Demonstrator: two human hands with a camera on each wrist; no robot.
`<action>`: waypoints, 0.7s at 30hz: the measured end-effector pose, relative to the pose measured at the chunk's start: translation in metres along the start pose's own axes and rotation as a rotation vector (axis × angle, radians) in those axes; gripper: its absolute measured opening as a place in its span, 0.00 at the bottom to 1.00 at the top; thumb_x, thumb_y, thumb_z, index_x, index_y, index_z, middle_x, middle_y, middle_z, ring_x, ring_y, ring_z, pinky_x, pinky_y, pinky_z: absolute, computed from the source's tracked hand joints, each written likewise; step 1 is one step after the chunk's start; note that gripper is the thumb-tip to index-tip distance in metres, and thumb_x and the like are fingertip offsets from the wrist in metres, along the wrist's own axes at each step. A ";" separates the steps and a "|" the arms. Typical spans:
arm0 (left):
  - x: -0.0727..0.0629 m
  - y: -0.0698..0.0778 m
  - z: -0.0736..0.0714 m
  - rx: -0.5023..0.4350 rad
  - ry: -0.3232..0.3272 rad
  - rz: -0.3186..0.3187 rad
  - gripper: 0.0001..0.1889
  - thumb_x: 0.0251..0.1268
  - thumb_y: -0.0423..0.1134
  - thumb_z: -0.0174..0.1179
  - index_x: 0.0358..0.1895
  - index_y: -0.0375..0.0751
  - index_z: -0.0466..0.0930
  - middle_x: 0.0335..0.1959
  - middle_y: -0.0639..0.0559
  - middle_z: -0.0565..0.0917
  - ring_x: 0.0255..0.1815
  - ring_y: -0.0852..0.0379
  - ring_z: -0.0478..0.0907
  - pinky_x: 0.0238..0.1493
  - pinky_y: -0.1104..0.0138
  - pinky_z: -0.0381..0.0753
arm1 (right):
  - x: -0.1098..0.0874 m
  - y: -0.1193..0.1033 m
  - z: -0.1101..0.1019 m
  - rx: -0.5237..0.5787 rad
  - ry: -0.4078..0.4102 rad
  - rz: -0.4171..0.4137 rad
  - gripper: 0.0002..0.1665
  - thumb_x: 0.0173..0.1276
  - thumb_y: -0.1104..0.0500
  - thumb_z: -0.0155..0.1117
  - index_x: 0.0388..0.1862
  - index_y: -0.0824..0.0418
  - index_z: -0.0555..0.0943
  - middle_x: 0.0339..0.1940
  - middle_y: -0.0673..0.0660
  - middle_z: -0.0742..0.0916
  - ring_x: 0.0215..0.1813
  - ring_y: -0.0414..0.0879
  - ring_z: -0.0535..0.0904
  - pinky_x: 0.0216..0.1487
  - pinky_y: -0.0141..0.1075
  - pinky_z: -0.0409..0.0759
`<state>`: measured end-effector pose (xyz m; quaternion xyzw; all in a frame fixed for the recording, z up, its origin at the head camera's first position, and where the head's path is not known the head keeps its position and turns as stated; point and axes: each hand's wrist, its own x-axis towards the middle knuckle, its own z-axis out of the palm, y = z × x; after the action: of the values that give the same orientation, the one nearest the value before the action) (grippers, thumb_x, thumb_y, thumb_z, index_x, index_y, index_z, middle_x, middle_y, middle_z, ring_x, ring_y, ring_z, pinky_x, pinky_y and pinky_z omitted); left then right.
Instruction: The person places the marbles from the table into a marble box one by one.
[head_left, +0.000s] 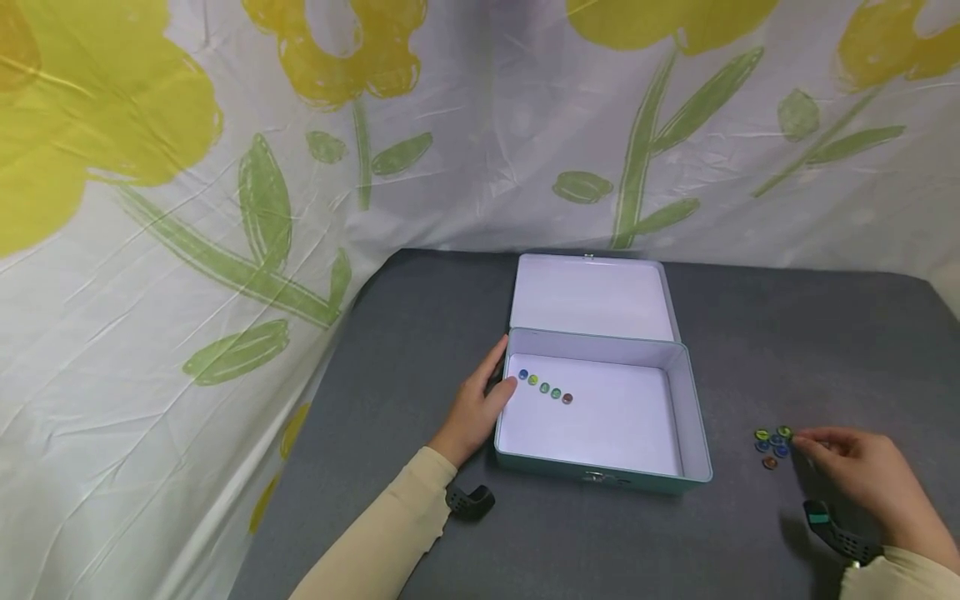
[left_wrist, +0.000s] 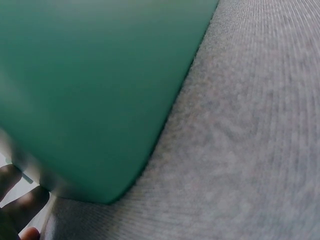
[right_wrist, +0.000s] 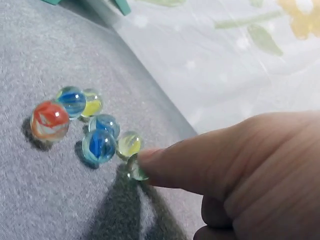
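A green tin box (head_left: 600, 417) with a white inside stands with its hinged lid (head_left: 592, 296) thrown back. My left hand (head_left: 476, 408) grips its left wall, thumb over the rim and fingers outside. Several glass marbles (head_left: 556, 393) lie in a slanting row on the box floor. To the right of the box, my right hand (head_left: 862, 462) pinches a greenish clear marble (right_wrist: 135, 169), partly hidden by the fingertip. Beside it on the table sits a cluster with an orange-red marble (right_wrist: 50, 121), blue marbles (right_wrist: 99, 146) and yellow marbles (right_wrist: 130, 145).
A dark grey cloth covers the table (head_left: 420, 333). Behind it and along its left side hangs a white curtain (head_left: 480, 167) printed with yellow flowers and green leaves. A metal latch (head_left: 596, 477) sits on the front wall of the box.
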<state>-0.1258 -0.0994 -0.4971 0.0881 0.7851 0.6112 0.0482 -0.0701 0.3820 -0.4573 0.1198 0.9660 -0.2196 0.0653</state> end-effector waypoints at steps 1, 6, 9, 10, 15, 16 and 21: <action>0.000 0.000 0.000 -0.003 0.000 0.002 0.34 0.81 0.47 0.51 0.86 0.58 0.55 0.84 0.60 0.60 0.84 0.57 0.55 0.82 0.48 0.55 | 0.000 0.000 0.000 0.002 0.008 0.009 0.22 0.80 0.57 0.62 0.48 0.81 0.83 0.25 0.59 0.83 0.29 0.48 0.71 0.27 0.40 0.67; 0.000 0.001 -0.001 -0.017 -0.004 0.025 0.34 0.82 0.46 0.52 0.86 0.58 0.55 0.84 0.57 0.60 0.85 0.55 0.55 0.82 0.48 0.54 | 0.001 -0.001 0.001 0.020 0.034 0.095 0.25 0.81 0.55 0.62 0.48 0.81 0.82 0.32 0.68 0.86 0.30 0.49 0.76 0.27 0.39 0.71; 0.001 0.000 -0.001 -0.022 -0.004 0.030 0.34 0.82 0.45 0.52 0.86 0.59 0.55 0.84 0.56 0.60 0.85 0.54 0.55 0.82 0.48 0.54 | 0.001 -0.002 0.001 0.039 0.048 0.118 0.27 0.81 0.53 0.60 0.48 0.82 0.82 0.31 0.66 0.86 0.29 0.49 0.74 0.26 0.40 0.70; 0.001 0.000 -0.001 -0.024 -0.004 0.031 0.34 0.82 0.45 0.52 0.86 0.60 0.55 0.84 0.55 0.60 0.85 0.54 0.55 0.82 0.47 0.54 | 0.000 -0.003 0.001 0.046 0.056 0.117 0.27 0.82 0.53 0.60 0.48 0.82 0.82 0.30 0.65 0.86 0.29 0.49 0.73 0.25 0.40 0.69; 0.000 0.000 -0.002 -0.029 -0.006 0.033 0.33 0.82 0.45 0.52 0.85 0.62 0.55 0.84 0.56 0.60 0.84 0.55 0.56 0.82 0.48 0.55 | -0.003 -0.013 0.000 0.080 0.105 0.115 0.31 0.83 0.48 0.58 0.51 0.80 0.82 0.23 0.55 0.81 0.25 0.46 0.68 0.24 0.39 0.65; 0.000 0.001 -0.002 -0.030 -0.007 0.032 0.33 0.82 0.45 0.52 0.85 0.62 0.55 0.84 0.56 0.61 0.84 0.55 0.56 0.82 0.48 0.55 | -0.004 -0.016 0.000 0.084 0.113 0.116 0.32 0.83 0.47 0.57 0.52 0.79 0.82 0.22 0.54 0.79 0.24 0.45 0.67 0.23 0.39 0.64; -0.001 0.000 -0.002 -0.030 -0.011 0.022 0.33 0.82 0.45 0.52 0.85 0.63 0.54 0.84 0.56 0.61 0.84 0.54 0.56 0.82 0.47 0.55 | -0.004 -0.035 -0.004 0.127 0.126 0.072 0.34 0.83 0.44 0.57 0.57 0.77 0.82 0.26 0.60 0.84 0.23 0.41 0.68 0.23 0.37 0.67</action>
<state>-0.1254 -0.1011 -0.4966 0.0993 0.7745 0.6229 0.0470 -0.0755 0.3521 -0.4392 0.1718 0.9474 -0.2698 0.0048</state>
